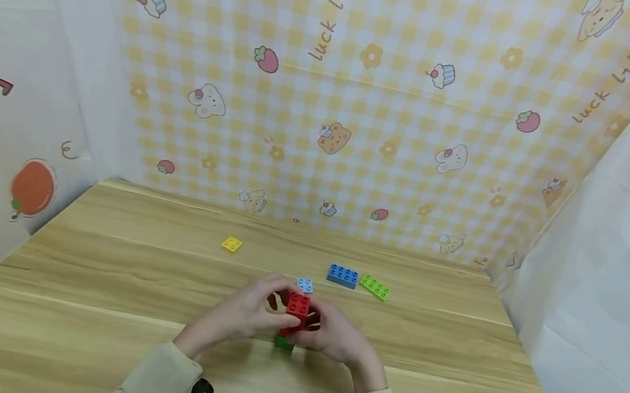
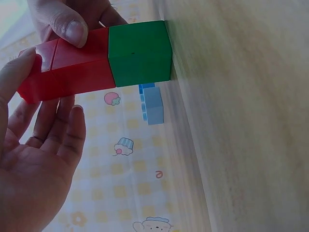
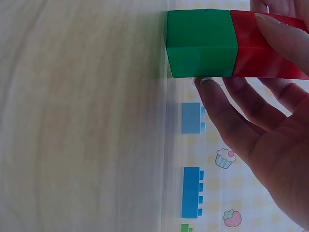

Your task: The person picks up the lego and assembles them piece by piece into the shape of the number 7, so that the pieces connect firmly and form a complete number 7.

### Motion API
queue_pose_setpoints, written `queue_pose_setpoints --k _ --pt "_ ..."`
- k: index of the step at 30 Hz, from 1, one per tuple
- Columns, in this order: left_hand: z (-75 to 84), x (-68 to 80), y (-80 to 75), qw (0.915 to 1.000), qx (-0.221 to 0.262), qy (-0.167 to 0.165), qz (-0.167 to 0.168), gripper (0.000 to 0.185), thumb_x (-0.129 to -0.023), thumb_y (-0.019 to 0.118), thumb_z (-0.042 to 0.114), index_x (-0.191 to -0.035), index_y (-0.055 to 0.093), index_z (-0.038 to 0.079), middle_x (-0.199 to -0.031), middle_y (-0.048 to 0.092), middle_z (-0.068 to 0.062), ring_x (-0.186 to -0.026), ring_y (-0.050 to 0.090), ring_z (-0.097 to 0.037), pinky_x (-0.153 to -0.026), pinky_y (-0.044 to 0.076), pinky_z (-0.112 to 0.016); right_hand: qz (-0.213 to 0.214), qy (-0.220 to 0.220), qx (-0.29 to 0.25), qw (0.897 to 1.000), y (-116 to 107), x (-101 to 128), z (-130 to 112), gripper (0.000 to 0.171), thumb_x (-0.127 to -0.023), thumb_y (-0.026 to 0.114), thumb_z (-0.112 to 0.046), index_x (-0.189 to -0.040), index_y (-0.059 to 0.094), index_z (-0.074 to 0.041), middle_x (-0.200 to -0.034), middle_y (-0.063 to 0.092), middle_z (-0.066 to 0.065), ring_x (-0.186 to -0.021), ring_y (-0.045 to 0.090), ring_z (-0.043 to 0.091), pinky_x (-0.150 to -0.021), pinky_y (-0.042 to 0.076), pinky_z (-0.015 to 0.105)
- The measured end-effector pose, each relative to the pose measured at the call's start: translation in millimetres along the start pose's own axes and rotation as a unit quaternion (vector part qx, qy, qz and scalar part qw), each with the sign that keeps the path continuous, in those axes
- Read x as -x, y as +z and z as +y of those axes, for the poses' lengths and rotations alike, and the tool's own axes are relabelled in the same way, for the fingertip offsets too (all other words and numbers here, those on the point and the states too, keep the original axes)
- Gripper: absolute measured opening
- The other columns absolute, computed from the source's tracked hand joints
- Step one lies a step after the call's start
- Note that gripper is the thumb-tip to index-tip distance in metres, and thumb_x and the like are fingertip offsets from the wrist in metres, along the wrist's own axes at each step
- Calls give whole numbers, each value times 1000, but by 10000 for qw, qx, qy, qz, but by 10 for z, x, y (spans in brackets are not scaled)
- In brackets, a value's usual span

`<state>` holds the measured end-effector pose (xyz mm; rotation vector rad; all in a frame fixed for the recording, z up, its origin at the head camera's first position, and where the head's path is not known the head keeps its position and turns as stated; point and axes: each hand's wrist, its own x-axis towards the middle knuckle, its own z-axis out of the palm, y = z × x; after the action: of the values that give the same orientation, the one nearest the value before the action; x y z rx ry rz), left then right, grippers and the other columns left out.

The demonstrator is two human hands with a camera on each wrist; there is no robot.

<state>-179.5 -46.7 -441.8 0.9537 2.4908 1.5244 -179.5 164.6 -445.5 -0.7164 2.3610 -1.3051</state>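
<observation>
Near the surface's (image 1: 77, 323) front edge, the left hand (image 1: 241, 313) and right hand (image 1: 337, 338) curled their fingers round the red bricks (image 1: 297, 311) atop the green brick (image 1: 284, 343); stiff, light, slick plastic, best pinched on flat sides.

We see two bare hands, left hand (image 1: 243, 314) and right hand (image 1: 337, 337), no rings, short plain nails, long beige sleeves (image 1: 155, 383) with soft ribbed cuffs, small black wrist cameras (image 1: 201, 392) strapped just below each cuff
</observation>
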Motion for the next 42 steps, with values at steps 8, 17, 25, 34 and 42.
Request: queue_pose_setpoints --k 8,17,25,34,42 --pt "-4 -7 -19 10000 -69 17 -42 27 -89 74 29 -112 65 21 -104 56 6 -96 56 -25 -74 49 -30 36 -84 -94 9999 7 -17 -11 40 -87 75 -15 -125 61 -12 -110 63 -3 -100 59 18 -81 51 33" --pt "-51 61 30 10000 -71 -50 -33 26 -88 75 29 -111 65 21 -101 57 5 -95 56 -27 -72 49 -29 -87 -115 -39 9999 69 -16 75 38 -87 76 -17 -122 62 -13 -108 63 -5 -99 60 17 -83 51 32" --pt "-56 89 80 9999 -48 -107 -65 28 -88 74 30 -112 64 21 -101 56 6 -96 56 -25 -74 50 -29 -108 -81 -178 9998 100 26 108 35 -87 75 -15 -120 62 -11 -108 63 -4 -99 60 18 -83 51 31" --pt "-11 47 75 9999 -121 -97 -77 29 -89 73 30 -114 64 18 -101 54 4 -96 55 -25 -73 49 -28 -56 -78 -155 9998 51 36 60 39 -88 75 -14 -123 61 -10 -108 63 -2 -101 59 22 -82 51 32" --pt "30 25 26 9995 -263 -110 -101 32 -89 73 30 -117 63 17 -102 55 4 -95 55 -24 -72 49 -28 -82 -136 -50 9999 9 16 23 40 -88 74 -17 -126 60 -13 -112 63 -5 -102 60 20 -84 51 33"
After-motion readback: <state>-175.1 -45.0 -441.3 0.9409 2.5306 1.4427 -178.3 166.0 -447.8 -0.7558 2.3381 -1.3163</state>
